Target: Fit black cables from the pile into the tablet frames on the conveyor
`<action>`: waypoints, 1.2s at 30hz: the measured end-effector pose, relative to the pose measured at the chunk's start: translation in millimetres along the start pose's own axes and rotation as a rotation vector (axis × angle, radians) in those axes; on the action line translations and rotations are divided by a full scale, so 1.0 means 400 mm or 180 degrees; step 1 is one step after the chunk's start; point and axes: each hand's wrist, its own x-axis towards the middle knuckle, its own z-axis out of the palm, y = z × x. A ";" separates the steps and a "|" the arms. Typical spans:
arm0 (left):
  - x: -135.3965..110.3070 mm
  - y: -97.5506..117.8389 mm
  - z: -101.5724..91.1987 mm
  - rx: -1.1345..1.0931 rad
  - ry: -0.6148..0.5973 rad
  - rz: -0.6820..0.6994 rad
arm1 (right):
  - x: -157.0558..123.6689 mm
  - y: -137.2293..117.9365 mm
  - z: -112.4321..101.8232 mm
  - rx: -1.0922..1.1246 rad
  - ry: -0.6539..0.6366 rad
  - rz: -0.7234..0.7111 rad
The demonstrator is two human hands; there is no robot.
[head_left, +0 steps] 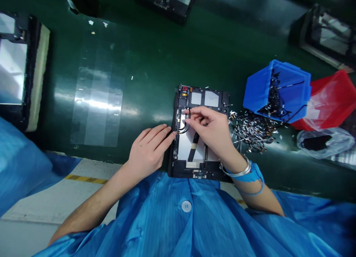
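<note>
An opened tablet-like device [182, 147] lies at the table's front edge, its silvery inner plate and dark frame showing. My left hand [148, 147] is open, palm down, its stretched fingertips resting on the device's left edge. Over the upper middle of the device, my right hand [214, 129] has thumb and forefinger pinched on a thin black cable [183, 132]. That cable curves down towards the left fingertips; its ends are hard to make out. A wide black ribbon cable [193, 149] crosses the plate below the right hand, which covers part of the device.
Right of the device lies a loose heap of small cables [251, 133]. Behind it, a blue bin [254, 86] tipped on its side holds more. A red bin [338, 97] and a clear plastic bag [340, 142] stand beyond. Clear film [97, 109] lies at left, near stacked devices [32, 75].
</note>
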 end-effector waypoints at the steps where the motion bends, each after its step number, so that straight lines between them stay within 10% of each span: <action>1: 0.000 0.000 0.000 0.0034 -0.0007 0.0010 | 0.002 0.000 0.000 -0.0006 -0.0027 0.0006; 18: 0.008 0.007 -0.002 0.0365 -0.0130 0.0119 | -0.001 0.004 -0.004 -0.0411 -0.0120 -0.0326; 27: 0.002 0.010 0.000 0.0360 -0.0193 0.0096 | -0.069 -0.025 -0.034 -0.2494 0.0628 -0.1236; 36: 0.001 0.010 -0.001 0.0378 -0.0170 0.0109 | -0.114 0.020 -0.029 -0.3125 -0.0112 -0.1905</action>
